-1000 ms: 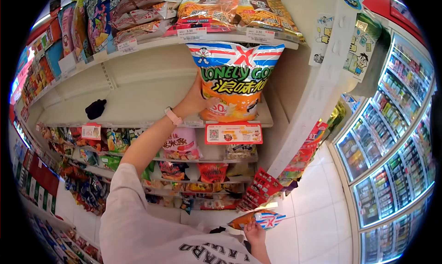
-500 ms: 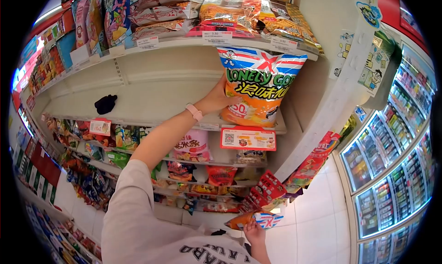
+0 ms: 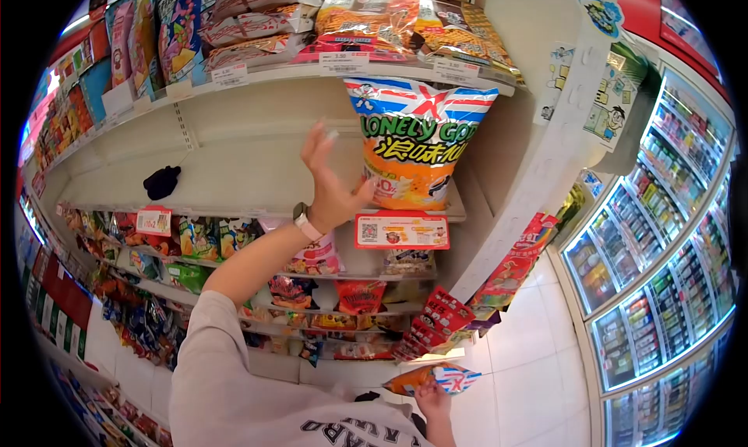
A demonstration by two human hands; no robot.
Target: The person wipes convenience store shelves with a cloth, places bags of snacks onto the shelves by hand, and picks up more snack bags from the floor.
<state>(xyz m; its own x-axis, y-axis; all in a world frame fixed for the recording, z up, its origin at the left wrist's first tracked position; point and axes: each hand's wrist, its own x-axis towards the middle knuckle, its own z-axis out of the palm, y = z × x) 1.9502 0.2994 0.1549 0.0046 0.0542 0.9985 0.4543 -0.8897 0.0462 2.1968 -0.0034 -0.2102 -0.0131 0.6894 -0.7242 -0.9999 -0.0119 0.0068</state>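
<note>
A big Lonely God snack bag (image 3: 425, 147) stands upright at the right end of the wide shelf, above a red and white promotion card (image 3: 402, 230). My left hand (image 3: 331, 178) is just left of this bag, its fingers spread and nothing held; the thumb is close to the bag's lower left edge, and whether it touches cannot be told. Low in the view, my right hand (image 3: 431, 394) grips a second orange, blue and white snack bag (image 3: 460, 379) near its middle. A black cloth-like item (image 3: 161, 183) lies farther left on the same shelf.
Packed snacks (image 3: 366, 22) fill the shelf above, and more bags (image 3: 292, 291) sit on the shelves below. A white shelf post (image 3: 538, 159) with hanging red packets (image 3: 518, 252) stands at the right. Beyond it are lit drink fridges (image 3: 662, 236) and a tiled floor (image 3: 530, 369).
My left hand has let go of the big bag's left side and its fingers have spread out to the left. The bag stays upright; my right hand still holds its bag.
</note>
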